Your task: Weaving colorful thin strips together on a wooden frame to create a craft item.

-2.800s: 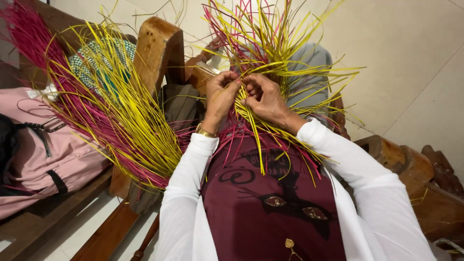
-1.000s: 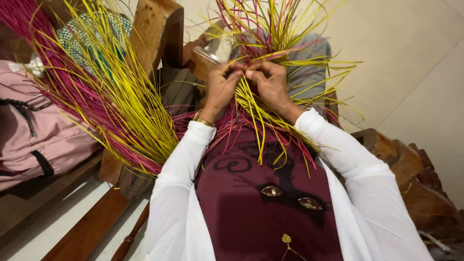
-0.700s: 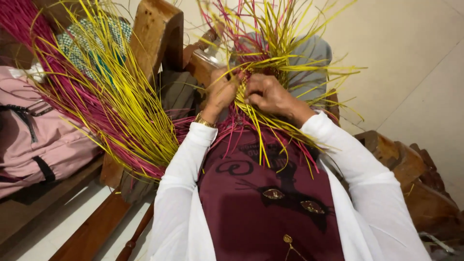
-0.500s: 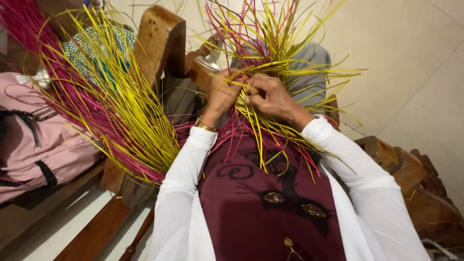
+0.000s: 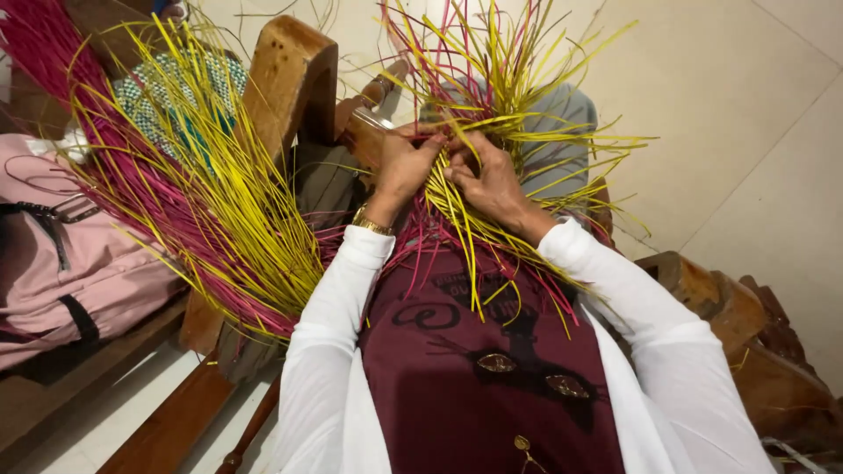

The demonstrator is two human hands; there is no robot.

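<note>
Head view: a weave [image 5: 479, 189] of yellow and pink strips is held up in front of the chest, above the lap. The left hand [image 5: 402, 167] is curled at its left edge, fingers bent in and pinched on strips near the middle. The right hand [image 5: 490, 180] is closed beside it, thumb and fingers gripped on a yellow strip. The two hands are nearly touching. The exact strips pinched cannot be told, since the fingertips are buried among them. The woven middle is mostly hidden behind the hands; only loose ends are seen, fanned upward, out to the right and down over the maroon shirt [image 5: 492, 369]. The upper ends are cut off by the top edge.

At the left, a bundle [image 5: 198, 189] of loose pink and yellow strips is laid across a wooden chair arm [image 5: 285, 83], its far end cut off at the upper left corner. A green-and-white woven piece [image 5: 154, 96] is partly covered by it. A pink bag [image 5: 61, 254] is seen on the bench at the left edge, partly cut off. Carved wood [image 5: 746, 316] is seen at the right, and a grey knee [image 5: 562, 132] is half hidden behind the weave.
</note>
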